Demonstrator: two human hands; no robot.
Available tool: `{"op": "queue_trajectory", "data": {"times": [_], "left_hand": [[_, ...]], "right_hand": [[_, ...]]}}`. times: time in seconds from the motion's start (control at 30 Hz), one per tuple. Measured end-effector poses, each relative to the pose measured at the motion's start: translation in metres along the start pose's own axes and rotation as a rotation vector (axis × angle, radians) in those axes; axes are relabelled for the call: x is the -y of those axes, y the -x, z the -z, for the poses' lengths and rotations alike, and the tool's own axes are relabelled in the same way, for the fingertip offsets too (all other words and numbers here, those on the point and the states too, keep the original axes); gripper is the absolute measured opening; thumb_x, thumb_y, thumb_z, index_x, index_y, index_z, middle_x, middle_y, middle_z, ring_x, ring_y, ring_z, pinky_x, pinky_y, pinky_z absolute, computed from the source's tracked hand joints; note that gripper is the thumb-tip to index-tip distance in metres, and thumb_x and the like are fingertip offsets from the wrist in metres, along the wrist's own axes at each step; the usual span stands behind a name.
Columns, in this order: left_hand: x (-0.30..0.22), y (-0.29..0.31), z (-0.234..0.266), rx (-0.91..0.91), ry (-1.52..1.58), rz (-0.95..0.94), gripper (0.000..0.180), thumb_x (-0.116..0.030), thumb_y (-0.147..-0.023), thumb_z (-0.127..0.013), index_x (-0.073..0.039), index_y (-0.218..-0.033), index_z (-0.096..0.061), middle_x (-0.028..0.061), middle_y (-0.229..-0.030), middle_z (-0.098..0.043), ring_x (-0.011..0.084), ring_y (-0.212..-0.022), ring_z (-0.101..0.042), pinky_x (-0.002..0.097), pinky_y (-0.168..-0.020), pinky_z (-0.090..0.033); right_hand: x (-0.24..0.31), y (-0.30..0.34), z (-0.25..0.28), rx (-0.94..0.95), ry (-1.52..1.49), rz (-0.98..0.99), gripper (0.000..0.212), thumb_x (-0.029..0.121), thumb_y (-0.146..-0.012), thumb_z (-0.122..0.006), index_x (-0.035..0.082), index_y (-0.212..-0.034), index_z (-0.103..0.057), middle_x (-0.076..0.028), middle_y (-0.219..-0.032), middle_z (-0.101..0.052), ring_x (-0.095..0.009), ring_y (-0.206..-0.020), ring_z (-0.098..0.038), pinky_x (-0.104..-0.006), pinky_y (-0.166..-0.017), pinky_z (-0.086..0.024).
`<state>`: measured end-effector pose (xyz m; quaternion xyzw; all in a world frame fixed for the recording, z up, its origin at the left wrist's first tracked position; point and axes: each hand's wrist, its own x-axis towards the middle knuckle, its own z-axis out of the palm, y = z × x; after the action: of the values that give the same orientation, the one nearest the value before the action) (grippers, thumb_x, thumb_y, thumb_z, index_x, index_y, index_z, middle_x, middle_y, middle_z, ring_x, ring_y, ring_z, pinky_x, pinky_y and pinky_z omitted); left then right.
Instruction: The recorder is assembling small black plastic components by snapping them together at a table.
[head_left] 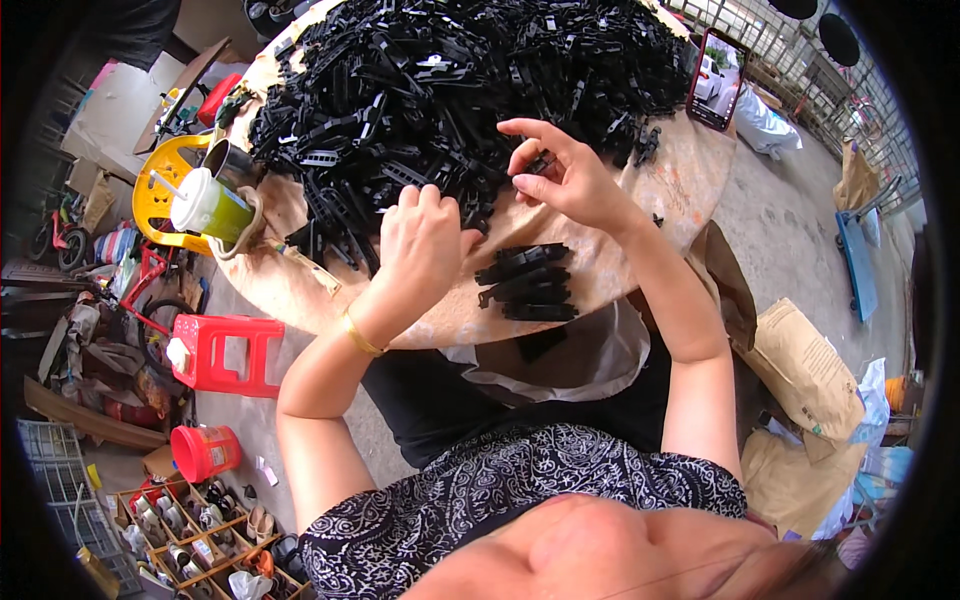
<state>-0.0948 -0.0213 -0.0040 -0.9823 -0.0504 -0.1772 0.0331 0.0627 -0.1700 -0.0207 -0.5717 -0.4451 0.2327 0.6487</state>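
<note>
A big heap of small black plastic parts [450, 80] covers most of a round table [640, 210]. My left hand [425, 245] rests with curled fingers at the near edge of the heap, touching parts there. My right hand [560, 170] is raised a little right of it, pinching a small black part [540, 162] between thumb and fingers. A short stack of sorted black parts [528, 283] lies on the table just in front of both hands.
A phone [716, 80] leans at the table's far right. A lidded green drink cup [207, 205] and a metal mug [230, 160] stand at the left edge by a yellow chair [160, 175]. Below left are a red stool [225, 350] and a red bucket [203, 452]. Brown paper sacks [805, 370] lie at right.
</note>
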Motion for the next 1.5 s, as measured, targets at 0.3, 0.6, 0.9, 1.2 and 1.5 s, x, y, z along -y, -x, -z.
{"op": "queue_trajectory", "data": {"times": [0.3, 0.6, 0.9, 1.2, 1.5], "left_hand": [[0.011, -0.018, -0.006, -0.142, 0.31, 0.082, 0.01, -0.011, -0.081, -0.064, -0.001, -0.083, -0.065, 0.0127, -0.08, -0.062, 0.0297, -0.08, -0.06, 0.0373, -0.073, -0.048], [0.011, -0.044, -0.006, 0.162, 1.302, 0.47, 0.022, -0.019, -0.092, -0.06, 0.003, -0.094, -0.063, 0.0028, -0.074, -0.064, 0.0064, -0.065, -0.06, 0.0204, -0.056, -0.046], [0.002, -0.035, 0.003, 0.053, 0.983, 0.269, 0.022, -0.008, -0.085, -0.067, 0.002, -0.104, -0.063, 0.0077, -0.085, -0.068, 0.0094, -0.076, -0.063, 0.0238, -0.067, -0.049], [0.002, -0.028, -0.01, -0.251, 0.508, -0.142, 0.022, -0.009, -0.082, -0.067, -0.001, -0.101, -0.062, 0.0166, -0.091, -0.066, 0.0343, -0.082, -0.064, 0.0378, -0.07, -0.052], [0.002, -0.03, -0.003, -0.175, 0.667, -0.096, 0.024, -0.006, -0.08, -0.069, -0.001, -0.103, -0.062, 0.0156, -0.086, -0.066, 0.0279, -0.072, -0.065, 0.0332, -0.065, -0.051]], "right_hand": [[-0.006, -0.002, 0.005, -0.018, -0.11, 0.021, 0.019, -0.004, -0.085, -0.064, -0.003, -0.104, -0.062, -0.005, -0.093, -0.065, -0.01, -0.076, -0.064, -0.022, -0.071, -0.053], [-0.005, 0.004, -0.007, -0.079, 0.096, 0.166, 0.018, -0.002, -0.083, -0.066, -0.004, -0.101, -0.065, -0.009, -0.091, -0.069, -0.012, -0.084, -0.067, -0.0238, -0.071, -0.053], [-0.005, 0.006, -0.008, -0.202, 0.577, 0.282, 0.033, 0.016, -0.073, -0.077, 0.003, -0.102, -0.064, -0.012, -0.084, -0.067, -0.026, -0.071, -0.064, -0.0302, -0.065, -0.052], [-0.002, 0.001, 0.004, -0.007, 0.561, 0.336, 0.038, 0.016, -0.068, -0.079, 0.003, -0.101, -0.065, -0.014, -0.088, -0.066, -0.03, -0.079, -0.063, -0.0349, -0.073, -0.05], [-0.002, 0.004, 0.001, -0.061, 0.704, 0.511, 0.034, 0.018, -0.067, -0.08, 0.004, -0.096, -0.067, -0.011, -0.084, -0.066, -0.028, -0.072, -0.061, -0.0362, -0.064, -0.048]]}}
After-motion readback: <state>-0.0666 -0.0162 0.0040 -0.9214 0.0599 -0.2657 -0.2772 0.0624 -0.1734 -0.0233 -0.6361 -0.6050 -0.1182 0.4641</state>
